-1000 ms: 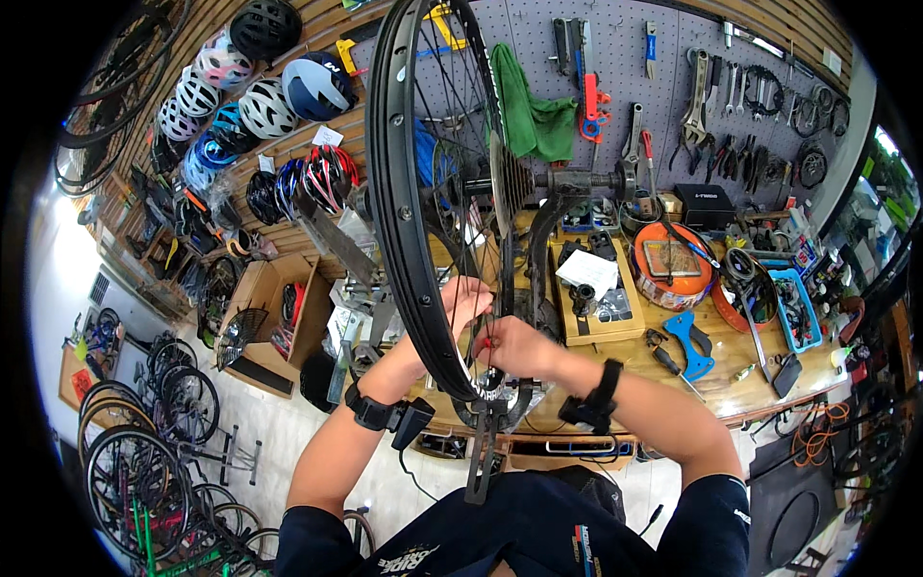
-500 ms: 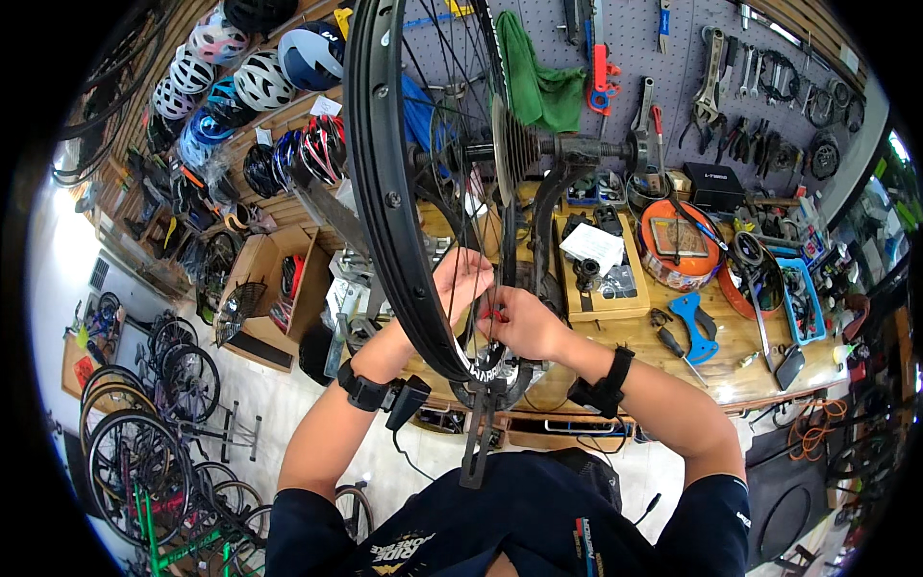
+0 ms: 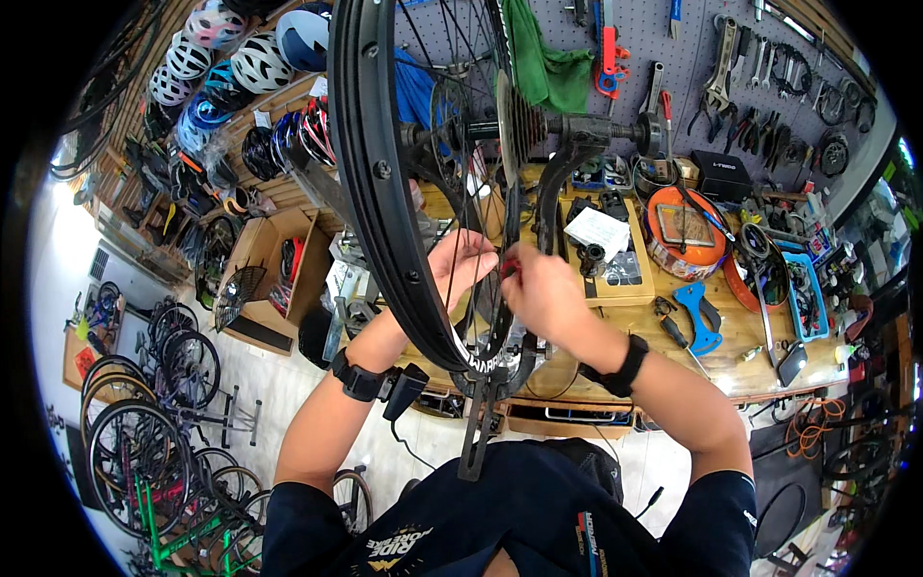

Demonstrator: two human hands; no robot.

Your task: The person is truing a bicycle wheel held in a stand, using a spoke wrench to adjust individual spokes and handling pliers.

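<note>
A bicycle wheel [image 3: 382, 171] with a black rim and thin spokes stands upright in a black truing stand [image 3: 554, 197]. Its rear cassette [image 3: 519, 120] faces right, and a brake disc [image 3: 445, 120] is on the left. My left hand [image 3: 460, 264] is behind the rim on the left, with thumb and fingers pinched at a spoke; the rim covers part of it. At the wheel's right side, my right hand [image 3: 546, 288] is closed on a small red spoke wrench [image 3: 511, 265], mostly hidden by the fingers, close to the spokes.
On the wooden bench [image 3: 635, 351] are a blue-handled tool [image 3: 696, 319], a screwdriver [image 3: 679, 337], an orange round tin [image 3: 685, 236], a yellow tray [image 3: 630, 285] and a blue bin [image 3: 806, 296]. Tools hang on the pegboard beside a green cloth [image 3: 548, 67]. A cardboard box [image 3: 264, 260] stands left.
Both hands have moved up along the spokes, away from the bottom of the rim. My right hand has turned, hiding more of the red wrench. The view has shifted slightly.
</note>
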